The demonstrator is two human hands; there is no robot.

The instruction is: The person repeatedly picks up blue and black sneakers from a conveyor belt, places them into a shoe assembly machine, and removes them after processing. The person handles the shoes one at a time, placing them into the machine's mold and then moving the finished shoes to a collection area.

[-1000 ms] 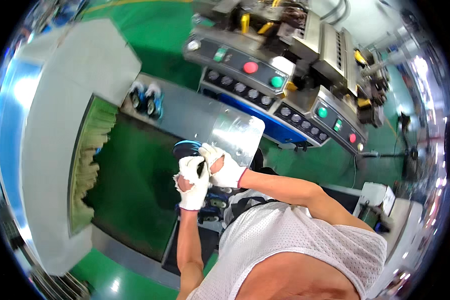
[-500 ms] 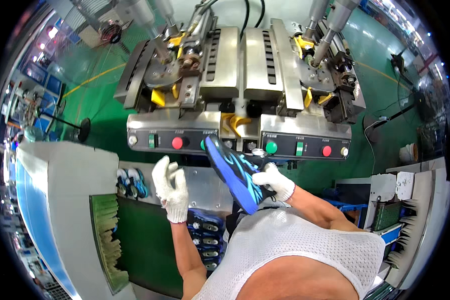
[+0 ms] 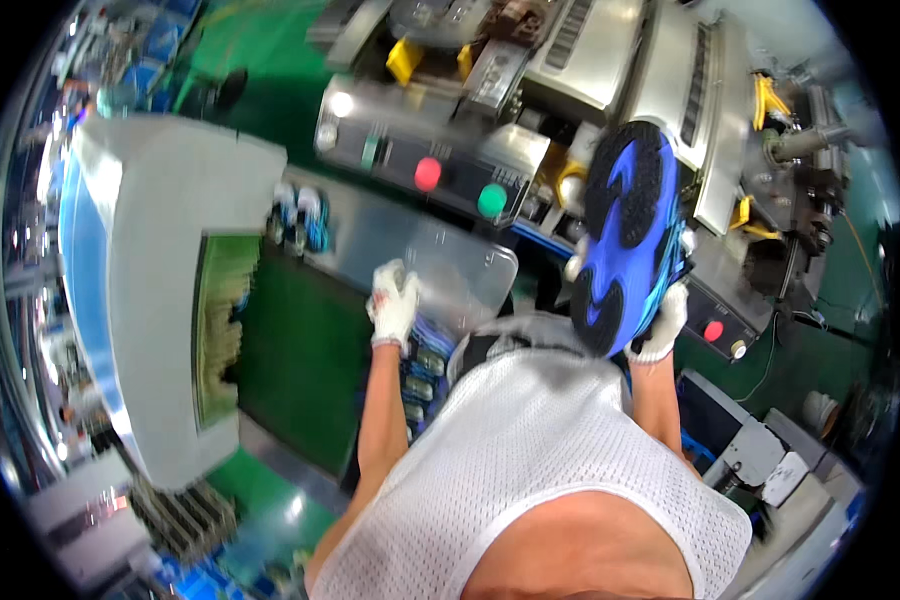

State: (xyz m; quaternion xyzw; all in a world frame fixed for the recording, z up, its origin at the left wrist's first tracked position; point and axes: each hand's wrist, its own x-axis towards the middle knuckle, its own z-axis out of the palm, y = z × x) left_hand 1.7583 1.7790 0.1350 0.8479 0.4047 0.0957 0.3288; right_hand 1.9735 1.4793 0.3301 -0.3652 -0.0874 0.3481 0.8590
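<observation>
A sports shoe (image 3: 625, 235) with a blue and black sole is gripped in my gloved right hand (image 3: 667, 320), toe end up and sole turned toward me. Most of the upper is hidden behind the sole; a strip of light blue shows along its right side. My left hand (image 3: 394, 303), in a white knit glove, hovers near the front edge of the metal shelf (image 3: 420, 250); its fingers are apart and it holds nothing. Just below that hand, several shoes (image 3: 425, 375) sit in a row beside my body.
Ahead stands a two-station machine with a control panel (image 3: 400, 160), a red button (image 3: 427, 174) and a green button (image 3: 492, 200). To the left, a green conveyor belt (image 3: 300, 350) runs out of a grey housing (image 3: 180, 200). A pair of shoes (image 3: 300, 220) rests at the belt's far end.
My view has swung to the left. The shoe in my right hand has been raised and turned so its sole faces me. My left hand has come lower, beside the shelf edge.
</observation>
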